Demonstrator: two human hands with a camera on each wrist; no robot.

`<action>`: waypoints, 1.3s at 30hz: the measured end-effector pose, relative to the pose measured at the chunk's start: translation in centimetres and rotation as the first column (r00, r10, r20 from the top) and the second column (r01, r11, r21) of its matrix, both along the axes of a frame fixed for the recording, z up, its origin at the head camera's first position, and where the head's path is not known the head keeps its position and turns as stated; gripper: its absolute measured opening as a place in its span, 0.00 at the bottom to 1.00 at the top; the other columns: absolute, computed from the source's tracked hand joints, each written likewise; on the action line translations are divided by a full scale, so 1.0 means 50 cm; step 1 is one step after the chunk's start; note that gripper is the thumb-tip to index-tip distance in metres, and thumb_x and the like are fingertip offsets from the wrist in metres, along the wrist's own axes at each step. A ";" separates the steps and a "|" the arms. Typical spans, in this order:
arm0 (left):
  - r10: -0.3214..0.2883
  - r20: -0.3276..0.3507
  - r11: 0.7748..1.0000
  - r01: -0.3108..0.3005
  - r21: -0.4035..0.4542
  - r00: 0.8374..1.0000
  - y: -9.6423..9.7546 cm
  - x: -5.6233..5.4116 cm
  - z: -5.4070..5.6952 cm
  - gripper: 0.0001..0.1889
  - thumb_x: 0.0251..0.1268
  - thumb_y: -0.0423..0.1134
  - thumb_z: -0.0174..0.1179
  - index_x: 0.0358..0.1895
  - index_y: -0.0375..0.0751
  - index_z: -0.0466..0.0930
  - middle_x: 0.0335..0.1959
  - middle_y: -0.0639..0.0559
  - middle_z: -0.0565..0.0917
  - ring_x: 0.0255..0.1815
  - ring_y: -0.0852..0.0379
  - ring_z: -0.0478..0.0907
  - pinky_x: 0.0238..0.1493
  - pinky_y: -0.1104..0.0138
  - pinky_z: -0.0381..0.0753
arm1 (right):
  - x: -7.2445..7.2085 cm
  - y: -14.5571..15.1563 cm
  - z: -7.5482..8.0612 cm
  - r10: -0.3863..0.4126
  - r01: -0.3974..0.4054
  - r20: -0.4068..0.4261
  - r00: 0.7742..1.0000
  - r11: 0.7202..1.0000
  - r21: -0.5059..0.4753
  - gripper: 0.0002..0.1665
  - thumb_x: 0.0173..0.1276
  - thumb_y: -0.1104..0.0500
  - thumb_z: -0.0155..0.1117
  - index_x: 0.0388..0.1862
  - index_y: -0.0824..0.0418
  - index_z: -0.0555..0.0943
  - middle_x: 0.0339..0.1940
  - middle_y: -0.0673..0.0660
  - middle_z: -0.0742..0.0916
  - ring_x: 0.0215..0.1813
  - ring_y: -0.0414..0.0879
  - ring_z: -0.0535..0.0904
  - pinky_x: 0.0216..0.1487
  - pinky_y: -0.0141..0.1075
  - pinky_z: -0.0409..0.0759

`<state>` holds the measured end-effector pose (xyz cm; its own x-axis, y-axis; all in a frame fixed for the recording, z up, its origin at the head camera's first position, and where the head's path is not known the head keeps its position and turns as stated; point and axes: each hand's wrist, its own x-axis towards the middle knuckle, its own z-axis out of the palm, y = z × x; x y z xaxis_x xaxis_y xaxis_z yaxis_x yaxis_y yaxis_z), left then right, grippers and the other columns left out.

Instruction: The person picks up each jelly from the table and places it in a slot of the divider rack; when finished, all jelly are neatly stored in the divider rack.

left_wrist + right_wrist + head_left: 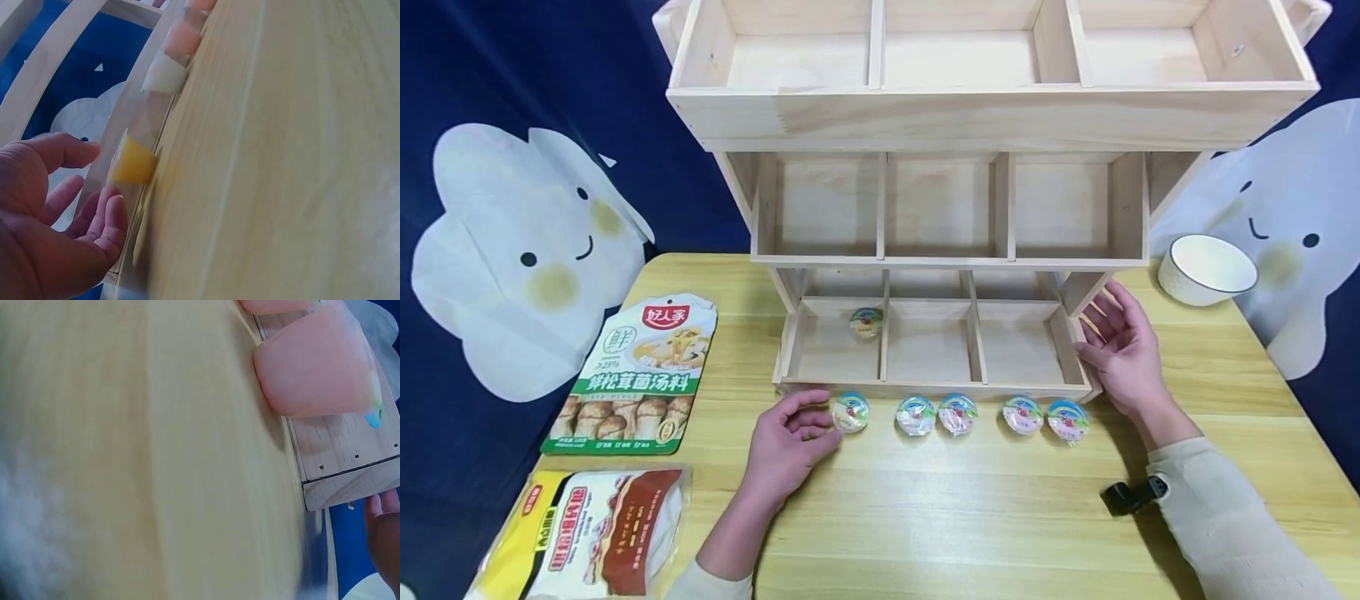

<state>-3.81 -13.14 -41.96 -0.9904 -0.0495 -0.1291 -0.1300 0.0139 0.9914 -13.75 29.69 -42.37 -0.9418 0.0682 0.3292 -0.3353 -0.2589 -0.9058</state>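
My left hand (793, 437) is beside a yellow jelly cup (134, 161), its loosely bent fingers and thumb right at the cup's near side without closing round it. That cup is the leftmost of a row of small lidded jelly cups standing on the table in front of a wooden tiered shelf (917, 121). To its right come a pale cup (915, 416) and several more, with a pink cup (319, 365) at the right end. Another jelly cup (866, 322) sits in the bottom tier's left compartment. My right hand (1123, 350) rests against the shelf's lower right side, fingers partly hidden behind it.
Left on the table lie a green-and-white soup seasoning pouch (632, 375) and a yellow, white and brown packet (580, 533). A white bowl (1206, 271) stands at the back right. Blue cloth with white cloud faces (527, 258) hangs behind the table (955, 517).
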 end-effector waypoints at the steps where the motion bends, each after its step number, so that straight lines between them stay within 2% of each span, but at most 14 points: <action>1: -0.006 0.003 1.000 0.006 0.002 1.000 0.001 0.001 0.000 0.26 0.45 0.15 0.68 0.52 0.28 0.80 0.39 0.35 0.82 0.34 0.51 0.82 0.36 0.69 0.84 | 0.000 0.000 0.000 0.000 0.000 0.000 1.000 1.000 -0.001 0.59 0.44 0.98 0.39 0.75 0.63 0.64 0.69 0.68 0.73 0.66 0.54 0.73 0.64 0.35 0.74; 4: -0.030 0.008 1.000 0.030 0.005 1.000 0.002 0.003 -0.004 0.27 0.44 0.14 0.68 0.53 0.28 0.79 0.32 0.35 0.83 0.30 0.52 0.82 0.33 0.69 0.84 | 0.000 0.000 0.001 -0.001 0.001 0.000 1.000 1.000 0.000 0.59 0.44 0.98 0.39 0.75 0.64 0.64 0.69 0.68 0.72 0.66 0.54 0.73 0.64 0.35 0.74; 8: -0.059 0.004 0.998 0.059 -0.016 0.998 0.003 0.000 -0.011 0.27 0.44 0.15 0.68 0.53 0.30 0.80 0.30 0.36 0.83 0.28 0.52 0.82 0.30 0.71 0.83 | 0.000 -0.001 0.001 -0.001 0.001 0.000 1.000 1.000 0.002 0.59 0.43 0.98 0.39 0.75 0.64 0.64 0.69 0.69 0.72 0.66 0.54 0.73 0.63 0.35 0.74; 12: -0.072 -0.030 0.995 0.069 -0.069 0.997 0.004 -0.007 -0.015 0.26 0.43 0.16 0.70 0.51 0.30 0.82 0.35 0.37 0.82 0.30 0.51 0.80 0.31 0.71 0.83 | 0.000 -0.001 0.001 -0.003 0.003 0.001 1.000 1.000 0.004 0.59 0.43 0.98 0.39 0.75 0.64 0.64 0.69 0.69 0.72 0.66 0.54 0.73 0.63 0.35 0.74; 17: -0.087 -0.079 0.993 0.080 -0.090 0.993 0.007 -0.015 -0.020 0.25 0.42 0.15 0.71 0.50 0.29 0.82 0.45 0.39 0.82 0.41 0.46 0.80 0.43 0.66 0.84 | 0.000 0.000 0.002 0.002 -0.002 0.007 1.000 1.000 0.004 0.59 0.44 0.98 0.39 0.75 0.63 0.64 0.69 0.68 0.73 0.66 0.54 0.72 0.64 0.35 0.74; 19: -0.092 -0.082 0.992 0.085 -0.090 0.992 0.007 -0.018 -0.023 0.25 0.42 0.15 0.71 0.50 0.29 0.83 0.46 0.39 0.82 0.42 0.46 0.80 0.46 0.64 0.84 | 0.000 0.000 0.002 0.004 -0.004 0.007 1.000 1.000 0.004 0.59 0.44 0.98 0.39 0.75 0.63 0.64 0.69 0.68 0.73 0.66 0.54 0.72 0.64 0.35 0.74; 25: -0.109 -0.094 0.989 0.098 -0.109 0.990 0.009 -0.024 -0.033 0.25 0.40 0.16 0.72 0.48 0.30 0.83 0.42 0.40 0.82 0.41 0.48 0.79 0.44 0.66 0.83 | 0.001 0.000 0.002 -0.003 0.003 0.004 1.000 1.000 0.008 0.60 0.43 0.98 0.40 0.75 0.63 0.64 0.68 0.68 0.73 0.66 0.54 0.73 0.63 0.34 0.75; 32: -0.143 -0.128 0.984 0.127 -0.124 0.982 0.013 -0.027 -0.040 0.26 0.39 0.17 0.74 0.49 0.32 0.84 0.44 0.41 0.83 0.41 0.48 0.80 0.42 0.67 0.84 | 0.001 -0.002 0.001 -0.003 0.003 0.000 1.000 1.000 0.012 0.60 0.43 0.98 0.40 0.75 0.63 0.64 0.67 0.67 0.74 0.66 0.55 0.73 0.63 0.35 0.75; 39: -0.134 -0.140 0.977 0.107 -0.185 0.981 0.021 -0.028 -0.042 0.24 0.41 0.19 0.75 0.47 0.36 0.86 0.44 0.45 0.83 0.38 0.51 0.79 0.39 0.69 0.83 | 0.002 -0.001 0.003 -0.004 0.004 0.002 1.000 1.000 0.016 0.59 0.43 0.98 0.40 0.75 0.63 0.64 0.68 0.67 0.74 0.66 0.54 0.73 0.63 0.34 0.74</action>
